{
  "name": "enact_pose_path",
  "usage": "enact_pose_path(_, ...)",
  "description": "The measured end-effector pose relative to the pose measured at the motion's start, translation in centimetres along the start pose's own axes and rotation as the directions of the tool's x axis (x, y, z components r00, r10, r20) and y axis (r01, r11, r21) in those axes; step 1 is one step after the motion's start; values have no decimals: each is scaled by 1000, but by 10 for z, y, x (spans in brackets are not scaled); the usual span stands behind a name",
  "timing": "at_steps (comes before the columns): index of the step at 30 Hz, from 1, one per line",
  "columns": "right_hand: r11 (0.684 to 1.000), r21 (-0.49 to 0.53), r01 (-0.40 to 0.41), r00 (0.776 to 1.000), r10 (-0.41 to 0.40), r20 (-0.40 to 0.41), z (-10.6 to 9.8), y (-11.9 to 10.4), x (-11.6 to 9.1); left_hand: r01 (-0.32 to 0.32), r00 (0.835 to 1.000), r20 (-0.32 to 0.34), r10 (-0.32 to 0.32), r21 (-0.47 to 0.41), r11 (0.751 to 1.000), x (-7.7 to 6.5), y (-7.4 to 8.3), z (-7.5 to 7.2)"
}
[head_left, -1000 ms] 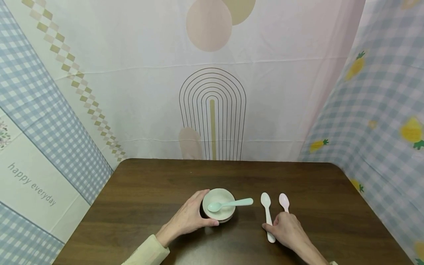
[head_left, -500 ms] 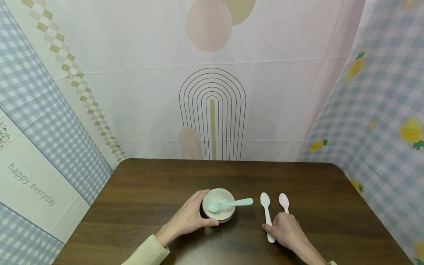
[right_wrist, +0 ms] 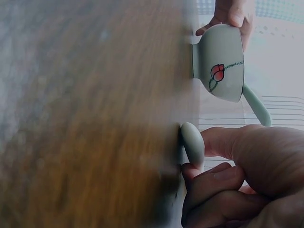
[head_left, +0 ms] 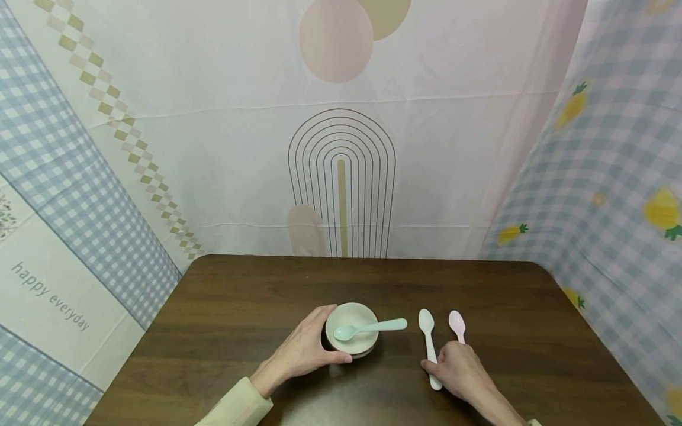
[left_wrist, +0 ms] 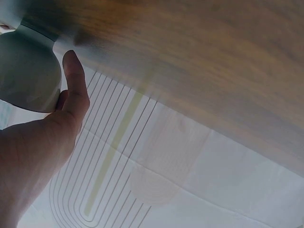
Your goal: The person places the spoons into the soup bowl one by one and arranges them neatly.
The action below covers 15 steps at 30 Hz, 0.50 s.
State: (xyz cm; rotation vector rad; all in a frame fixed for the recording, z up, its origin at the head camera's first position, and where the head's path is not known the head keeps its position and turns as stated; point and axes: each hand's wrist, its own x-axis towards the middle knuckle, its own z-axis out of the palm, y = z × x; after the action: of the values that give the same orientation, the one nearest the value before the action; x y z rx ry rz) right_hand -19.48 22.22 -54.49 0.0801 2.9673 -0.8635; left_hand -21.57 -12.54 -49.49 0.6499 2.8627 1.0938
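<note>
The right wrist view gives you what the head view from above cannot: the outer wall of the bowl (right_wrist: 228, 47), with its narrow foot, a red flower outlined in dark and a green trailing vine. Only the head view shows you its pale inside, where the mint-green spoon (head_left: 379, 326) lies tilted across the rim, its scoop inside and its handle jutting out to the right. In the left wrist view you see just a shaded part of the bowl's wall. The bowl is upright on the dark wood-grain worktop (head_left: 224, 313), near the middle. Your left hand (head_left: 305, 346) curves around its left side, spread about as wide as the bowl, thumb at the near side. Your right hand (head_left: 465, 370) is drawn in narrow, pinching the handle of the white spoon (head_left: 428, 338), which lies well apart from the bowl. Just beside it is the pink spoon (head_left: 457, 323), its handle mostly hidden behind that hand, so you cannot tell whether your fingers touch it.
</note>
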Motion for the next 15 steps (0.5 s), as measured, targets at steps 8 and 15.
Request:
enact_pose_path(8,996,21,82,995,-81,-56,11,15,4,7,1000,4,-7,1,1000,0,1,0)
enact_pose_path(15,996,44,84,996,-82,-36,1,2,-4,6,1000,3,-6,-2,1000,0,1,0)
